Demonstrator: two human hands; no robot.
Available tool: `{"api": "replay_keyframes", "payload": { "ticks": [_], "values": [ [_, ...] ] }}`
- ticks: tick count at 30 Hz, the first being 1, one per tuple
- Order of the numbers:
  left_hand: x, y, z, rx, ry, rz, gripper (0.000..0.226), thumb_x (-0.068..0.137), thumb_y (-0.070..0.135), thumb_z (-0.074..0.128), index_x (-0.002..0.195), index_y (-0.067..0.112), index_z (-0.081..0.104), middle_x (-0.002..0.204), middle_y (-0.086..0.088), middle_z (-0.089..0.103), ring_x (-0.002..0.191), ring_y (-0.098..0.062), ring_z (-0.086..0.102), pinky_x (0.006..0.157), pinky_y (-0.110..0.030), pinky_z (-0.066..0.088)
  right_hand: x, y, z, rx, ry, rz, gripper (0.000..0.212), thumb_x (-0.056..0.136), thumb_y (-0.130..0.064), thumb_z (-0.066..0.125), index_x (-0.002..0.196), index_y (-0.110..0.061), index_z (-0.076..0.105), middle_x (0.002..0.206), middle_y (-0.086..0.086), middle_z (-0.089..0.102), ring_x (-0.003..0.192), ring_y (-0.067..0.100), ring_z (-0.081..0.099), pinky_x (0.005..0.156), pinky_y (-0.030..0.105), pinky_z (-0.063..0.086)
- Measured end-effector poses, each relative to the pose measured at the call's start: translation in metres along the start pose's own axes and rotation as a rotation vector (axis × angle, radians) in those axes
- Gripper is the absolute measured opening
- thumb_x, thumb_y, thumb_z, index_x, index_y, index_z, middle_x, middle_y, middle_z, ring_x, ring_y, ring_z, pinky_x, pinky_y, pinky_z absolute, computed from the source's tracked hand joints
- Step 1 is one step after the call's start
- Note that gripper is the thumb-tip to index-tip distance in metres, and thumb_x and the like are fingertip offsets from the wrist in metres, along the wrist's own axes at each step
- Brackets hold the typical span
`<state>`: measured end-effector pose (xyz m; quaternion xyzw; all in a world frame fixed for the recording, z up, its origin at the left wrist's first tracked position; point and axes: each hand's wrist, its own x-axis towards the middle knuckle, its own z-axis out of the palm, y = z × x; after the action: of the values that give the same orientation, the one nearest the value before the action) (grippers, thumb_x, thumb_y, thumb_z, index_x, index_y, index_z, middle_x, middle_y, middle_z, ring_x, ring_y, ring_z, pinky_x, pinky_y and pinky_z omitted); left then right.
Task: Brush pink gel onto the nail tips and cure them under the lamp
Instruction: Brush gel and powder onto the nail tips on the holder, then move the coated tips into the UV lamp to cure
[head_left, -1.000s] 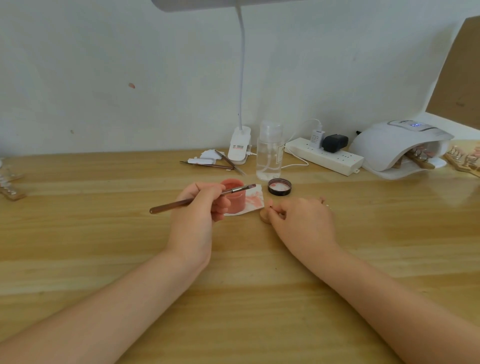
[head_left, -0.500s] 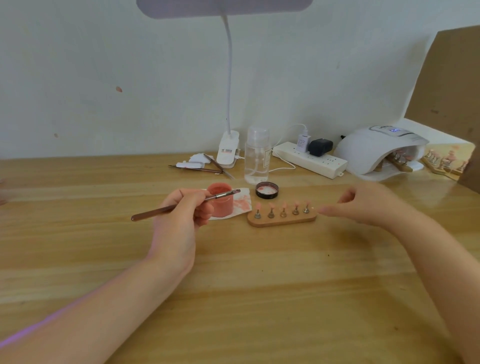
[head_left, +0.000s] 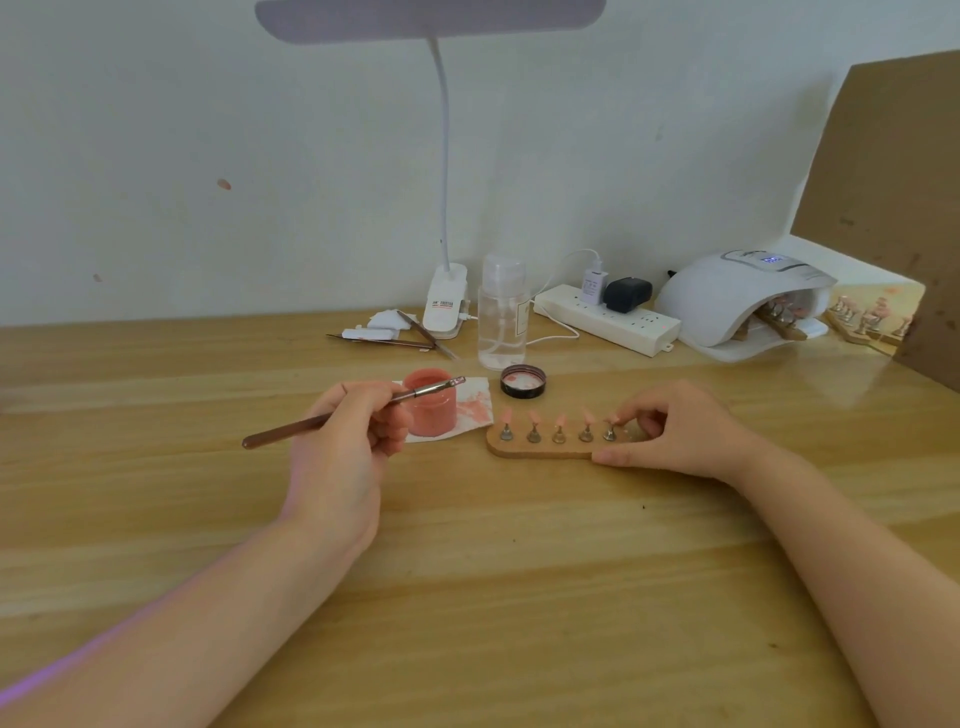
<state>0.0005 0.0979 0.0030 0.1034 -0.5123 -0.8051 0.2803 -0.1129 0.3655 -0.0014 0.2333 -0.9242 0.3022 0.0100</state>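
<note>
While five pink nail tips (head_left: 559, 420) stand in a row on one wooden holder (head_left: 540, 448) just right of the frame's middle, the right hand (head_left: 680, 431) pinches that holder's right end, thumb along its near edge and fingertips curled onto its top. One jar of pink gel (head_left: 430, 410) sits just left of the holder on a stained paper (head_left: 475, 408). Beside the jar, the left hand (head_left: 345, 447) has its grip closed on one brush (head_left: 332, 420), whose bristles cross above the jar. One black lid (head_left: 523, 381) lies behind the holder on the tabletop (head_left: 493, 597). Farther back, one curing lamp (head_left: 737, 296) at the right shelters another holder.
</note>
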Motion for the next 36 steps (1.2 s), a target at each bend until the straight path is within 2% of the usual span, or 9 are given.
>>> {"api": "replay_keyframes", "payload": {
  "ticks": [6, 9, 16, 20, 26, 28, 30, 32, 36],
  "values": [
    [-0.001, -0.002, 0.019, -0.019, -0.052, -0.056, 0.031, 0.088, 0.002, 0.051, 0.065, 0.009, 0.07, 0.057, -0.004, 0.059, 0.048, -0.008, 0.051, 0.051, -0.021, 0.044, -0.003, 0.001, -0.025, 0.013, 0.152, -0.01, 0.031, 0.055, -0.039, 0.087, 0.064, -0.019, 0.066, 0.039, -0.015, 0.037, 0.042, 0.0, 0.036, 0.045, 0.013, 0.029],
    [0.001, -0.004, 0.041, 0.008, -0.071, -0.095, 0.01, 0.086, 0.004, 0.054, 0.079, 0.0, 0.06, 0.054, -0.002, 0.055, 0.05, -0.012, 0.049, 0.059, -0.027, 0.042, -0.005, 0.015, -0.043, -0.048, 0.257, 0.04, 0.03, 0.057, -0.038, 0.087, 0.062, -0.022, 0.063, 0.041, -0.014, 0.039, 0.042, 0.002, 0.038, 0.047, 0.016, 0.029],
    [-0.003, -0.038, 0.128, -0.024, -0.158, -0.251, 0.012, 0.087, 0.01, 0.056, 0.076, 0.009, 0.06, 0.048, 0.004, 0.056, 0.046, -0.008, 0.049, 0.047, -0.018, 0.04, -0.009, 0.068, -0.051, 0.002, 0.376, 0.309, 0.048, 0.056, -0.049, 0.084, 0.085, -0.014, 0.069, 0.065, -0.005, 0.058, 0.059, 0.005, 0.05, 0.052, 0.018, 0.034],
    [-0.003, -0.058, 0.169, -0.07, -0.199, -0.368, 0.013, 0.087, 0.011, 0.056, 0.075, 0.011, 0.06, 0.048, 0.006, 0.058, 0.043, -0.004, 0.051, 0.051, -0.02, 0.041, 0.001, 0.083, -0.051, -0.037, 0.302, 0.366, 0.055, 0.057, -0.055, 0.082, 0.091, -0.014, 0.072, 0.072, -0.006, 0.063, 0.068, 0.005, 0.055, 0.055, 0.021, 0.037],
    [0.001, -0.082, 0.189, -0.105, -0.183, -0.373, 0.013, 0.087, 0.011, 0.056, 0.075, 0.011, 0.058, 0.05, 0.004, 0.06, 0.044, -0.006, 0.051, 0.054, -0.022, 0.041, 0.005, 0.098, -0.078, -0.17, 0.025, 0.249, 0.079, 0.047, -0.071, 0.069, 0.112, -0.027, 0.068, 0.059, -0.014, 0.051, 0.055, -0.002, 0.048, 0.052, 0.011, 0.035],
    [0.004, -0.089, 0.189, -0.108, -0.188, -0.357, 0.013, 0.086, 0.009, 0.057, 0.073, 0.01, 0.059, 0.05, 0.003, 0.059, 0.046, -0.007, 0.051, 0.054, -0.022, 0.042, 0.006, 0.11, -0.095, -0.097, -0.012, 0.279, 0.076, 0.042, -0.075, 0.068, 0.105, -0.033, 0.07, 0.065, -0.01, 0.059, 0.058, -0.002, 0.053, 0.058, 0.012, 0.036],
    [0.007, -0.093, 0.188, -0.115, -0.192, -0.345, 0.014, 0.086, 0.008, 0.058, 0.072, 0.009, 0.06, 0.049, 0.003, 0.058, 0.046, -0.007, 0.052, 0.054, -0.022, 0.042, 0.011, 0.123, -0.109, -0.036, -0.006, 0.32, 0.056, 0.049, -0.078, 0.065, 0.081, -0.032, 0.073, 0.067, -0.003, 0.067, 0.057, 0.0, 0.057, 0.061, 0.02, 0.043],
    [0.012, -0.097, 0.187, -0.135, -0.186, -0.334, 0.017, 0.087, 0.005, 0.057, 0.07, 0.009, 0.06, 0.049, 0.003, 0.057, 0.047, -0.006, 0.053, 0.056, -0.023, 0.042, 0.023, 0.137, -0.117, -0.031, 0.083, 0.374, 0.056, 0.064, -0.074, 0.062, 0.066, -0.019, 0.068, 0.063, 0.001, 0.067, 0.055, 0.009, 0.056, 0.061, 0.028, 0.045],
    [0.017, -0.102, 0.183, -0.124, -0.164, -0.252, 0.026, 0.088, 0.001, 0.054, 0.065, 0.011, 0.061, 0.05, 0.004, 0.057, 0.05, -0.007, 0.052, 0.06, -0.026, 0.04, 0.055, 0.169, -0.12, -0.033, 0.446, 0.577, 0.055, 0.077, -0.057, 0.062, 0.072, -0.003, 0.062, 0.07, 0.013, 0.065, 0.066, 0.028, 0.061, 0.062, 0.031, 0.04]
  ]
}}
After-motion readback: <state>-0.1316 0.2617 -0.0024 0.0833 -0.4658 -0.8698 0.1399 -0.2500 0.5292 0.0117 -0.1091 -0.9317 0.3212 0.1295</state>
